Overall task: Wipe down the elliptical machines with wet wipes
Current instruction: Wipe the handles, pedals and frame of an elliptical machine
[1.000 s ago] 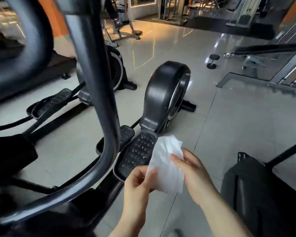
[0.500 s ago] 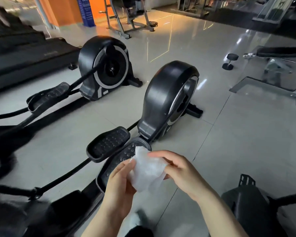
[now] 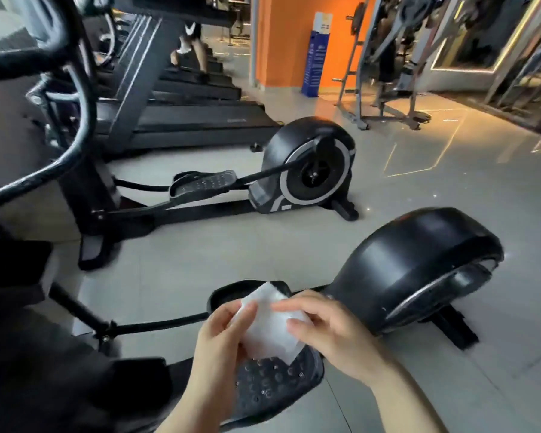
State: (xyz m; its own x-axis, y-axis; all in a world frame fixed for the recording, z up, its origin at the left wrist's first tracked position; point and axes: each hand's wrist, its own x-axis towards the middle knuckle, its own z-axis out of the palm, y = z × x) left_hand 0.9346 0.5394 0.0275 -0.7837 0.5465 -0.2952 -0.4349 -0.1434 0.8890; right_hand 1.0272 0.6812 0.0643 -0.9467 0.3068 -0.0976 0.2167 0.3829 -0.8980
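Pinching the wet wipe, you had both hands closed on its edges.
Your left hand and right hand held it just above the studded pedal, right hand nearer the flywheel housing, which lay ahead and right.

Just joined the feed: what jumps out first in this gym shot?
Low in the middle, the left hand and right hand pinch a white wet wipe above a studded black pedal. To the right bulges the near elliptical's glossy black flywheel housing; an orange wall glows beyond.
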